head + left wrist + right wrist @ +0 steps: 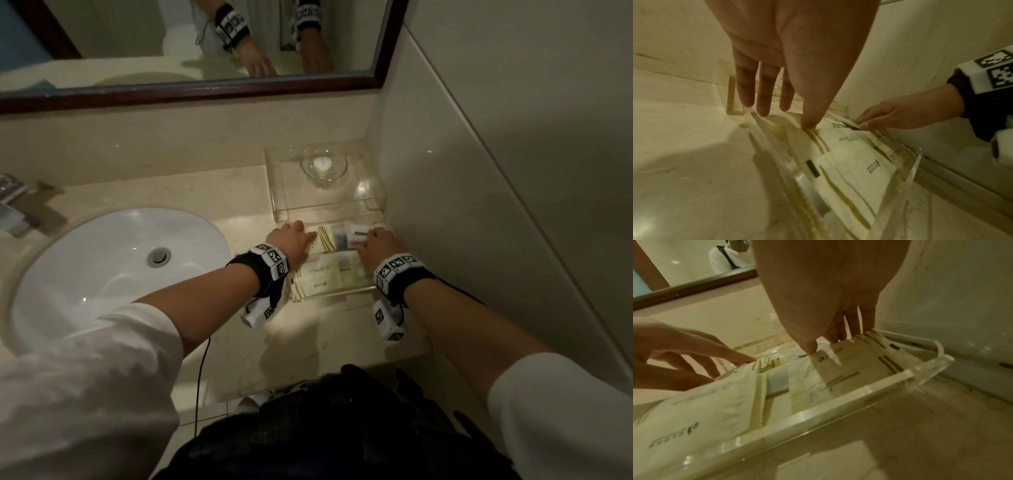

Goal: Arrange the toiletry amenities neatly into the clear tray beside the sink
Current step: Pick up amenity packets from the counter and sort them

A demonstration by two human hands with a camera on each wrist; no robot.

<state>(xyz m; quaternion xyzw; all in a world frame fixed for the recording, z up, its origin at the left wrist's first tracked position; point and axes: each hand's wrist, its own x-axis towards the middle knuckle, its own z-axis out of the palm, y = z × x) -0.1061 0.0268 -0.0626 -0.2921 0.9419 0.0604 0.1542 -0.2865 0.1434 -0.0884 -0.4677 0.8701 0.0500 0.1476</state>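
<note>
A clear acrylic tray [339,293] sits on the counter right of the sink, against the side wall. Several cream toiletry packets [322,274] with gold stripes lie flat and overlapping inside it. My left hand [301,233] reaches over the tray's far left corner; its straight fingers and thumb [808,125] press on a striped packet [851,162]. My right hand [373,236] is at the far right corner, its thumb [809,348] and fingertips resting on the packets [715,402] there. The tray's near rim [838,404] is untouched. Neither hand lifts anything.
Behind the tray stands a clear acrylic riser [284,205] with a glass bowl [323,164] on top. The white sink [120,260] and a faucet [13,205] lie to the left. A tiled wall [479,205] closes the right side, and a mirror [191,37] hangs above.
</note>
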